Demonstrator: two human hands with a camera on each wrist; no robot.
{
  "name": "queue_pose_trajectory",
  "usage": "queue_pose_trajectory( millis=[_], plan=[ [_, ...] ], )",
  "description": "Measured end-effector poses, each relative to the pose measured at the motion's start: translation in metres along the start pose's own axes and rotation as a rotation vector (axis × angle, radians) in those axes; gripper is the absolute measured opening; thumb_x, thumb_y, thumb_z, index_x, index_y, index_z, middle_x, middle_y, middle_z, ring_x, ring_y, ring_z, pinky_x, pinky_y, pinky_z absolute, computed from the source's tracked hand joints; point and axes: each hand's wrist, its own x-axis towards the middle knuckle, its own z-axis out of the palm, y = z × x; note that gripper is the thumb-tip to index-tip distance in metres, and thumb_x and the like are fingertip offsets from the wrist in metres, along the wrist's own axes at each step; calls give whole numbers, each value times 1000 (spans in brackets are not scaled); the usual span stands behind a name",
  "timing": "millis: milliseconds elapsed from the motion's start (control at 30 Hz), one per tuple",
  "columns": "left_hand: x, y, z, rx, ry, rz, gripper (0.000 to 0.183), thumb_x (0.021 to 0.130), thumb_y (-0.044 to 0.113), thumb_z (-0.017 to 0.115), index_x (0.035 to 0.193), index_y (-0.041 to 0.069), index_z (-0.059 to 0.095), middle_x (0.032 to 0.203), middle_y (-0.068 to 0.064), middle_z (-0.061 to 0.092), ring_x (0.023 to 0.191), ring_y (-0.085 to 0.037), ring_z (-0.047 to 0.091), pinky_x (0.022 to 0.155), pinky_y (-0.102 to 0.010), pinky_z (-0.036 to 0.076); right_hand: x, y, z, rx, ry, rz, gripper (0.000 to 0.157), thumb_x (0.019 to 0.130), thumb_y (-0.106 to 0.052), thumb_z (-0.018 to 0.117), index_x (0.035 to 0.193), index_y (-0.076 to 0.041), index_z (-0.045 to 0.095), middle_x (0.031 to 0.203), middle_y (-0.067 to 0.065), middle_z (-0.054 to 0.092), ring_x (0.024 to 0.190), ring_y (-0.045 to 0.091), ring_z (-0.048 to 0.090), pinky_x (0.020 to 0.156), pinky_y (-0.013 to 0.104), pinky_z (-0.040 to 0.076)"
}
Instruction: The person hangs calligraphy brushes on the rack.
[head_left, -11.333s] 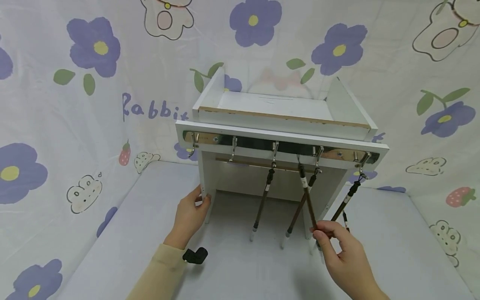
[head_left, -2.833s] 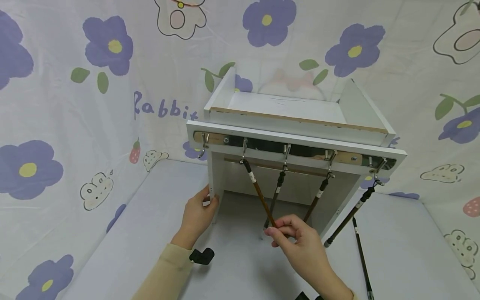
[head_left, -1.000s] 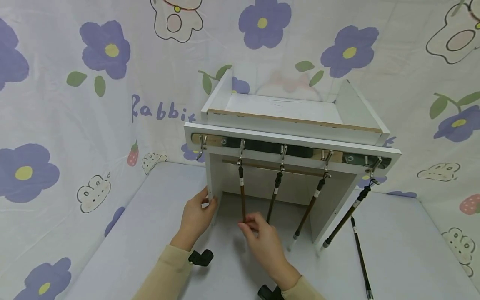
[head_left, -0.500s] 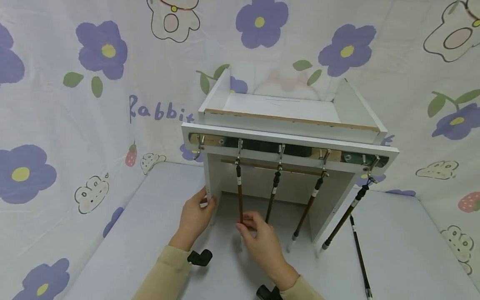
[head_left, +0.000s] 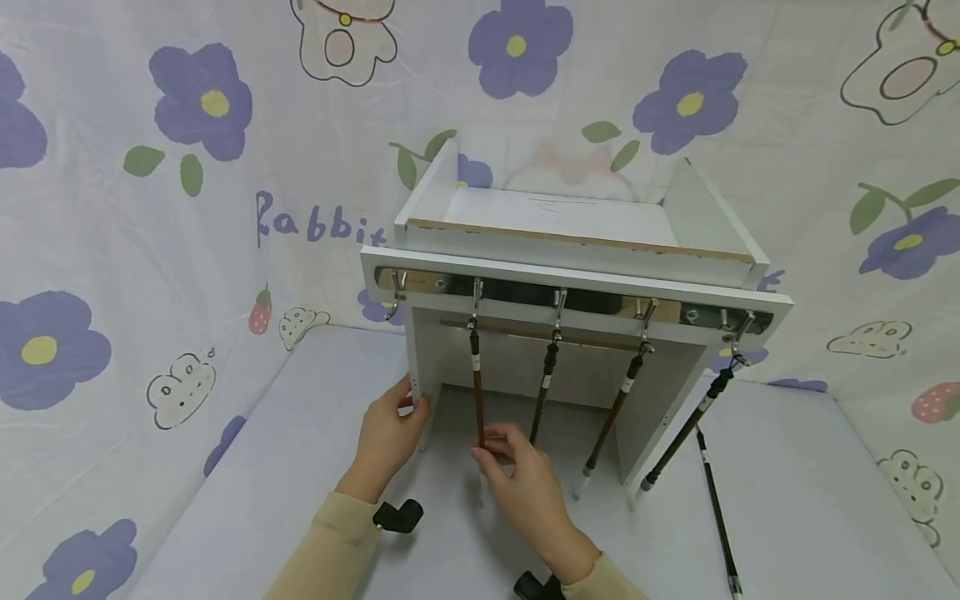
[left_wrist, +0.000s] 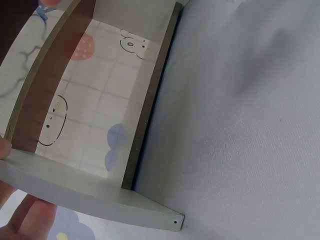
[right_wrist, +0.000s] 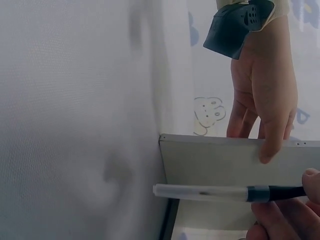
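My right hand pinches the lower part of a brown-handled calligraphy brush, which hangs nearly upright from the second hook from the left. In the right wrist view a clear cap covers its tip, just beyond my fingers. My left hand grips the front edge of the left side panel of a white wooden rack. To the right, three more brushes hang from hooks: a dark one, a brown one and a thicker one.
The hook strip runs along the rack's front, with its leftmost hook beside the brush I hold. Another dark brush lies on the white tabletop at right. A flower-patterned cloth stands close behind the rack.
My right hand has brought the brush leftward from near the fourth hook to the second. Slanted there about three seconds ago, it now hangs almost straight. My left hand has stayed on the panel.
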Motion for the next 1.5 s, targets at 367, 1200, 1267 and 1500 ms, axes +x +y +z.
queue_pose_trajectory(
  millis=[367, 1200, 1267, 1500],
  plan=[
    [-1, 1, 0, 15, -5, 12, 48, 98, 28, 56, 145, 25, 47, 133, -9, 57, 106, -27, 62, 74, -40, 58, -11, -4, -18, 34, -30, 11, 33, 90, -35, 68, 119, -23, 58, 101, -10, 71, 82, 5, 66, 67, 27, 55],
    [-1, 2, -1, 7, -18, 15, 48, 98, 28, 56, 144, 22, 48, 132, -12, 57, 107, -28, 62, 74, -40, 58, -52, 28, -119, -213, 33, 24, 29, 86, -29, 74, 110, -19, 61, 87, -20, 69, 73, 2, 63, 61, 25, 53],
    [-1, 3, -1, 8, -19, 16, 48, 98, 28, 56, 144, 22, 48, 132, -12, 58, 107, -28, 62, 74, -40, 58, -55, 33, -128, -222, 45, 47, 29, 86, -29, 74, 110, -19, 61, 87, -19, 69, 73, 3, 63, 62, 25, 53],
    [0, 2, -1, 10, -18, 23, 46, 98, 28, 56, 143, 23, 49, 130, -11, 59, 105, -26, 63, 74, -39, 58, -67, 44, -157, -271, 106, 123, 27, 87, -30, 74, 108, -22, 60, 86, -16, 70, 72, 6, 63, 59, 25, 51]
  ],
)
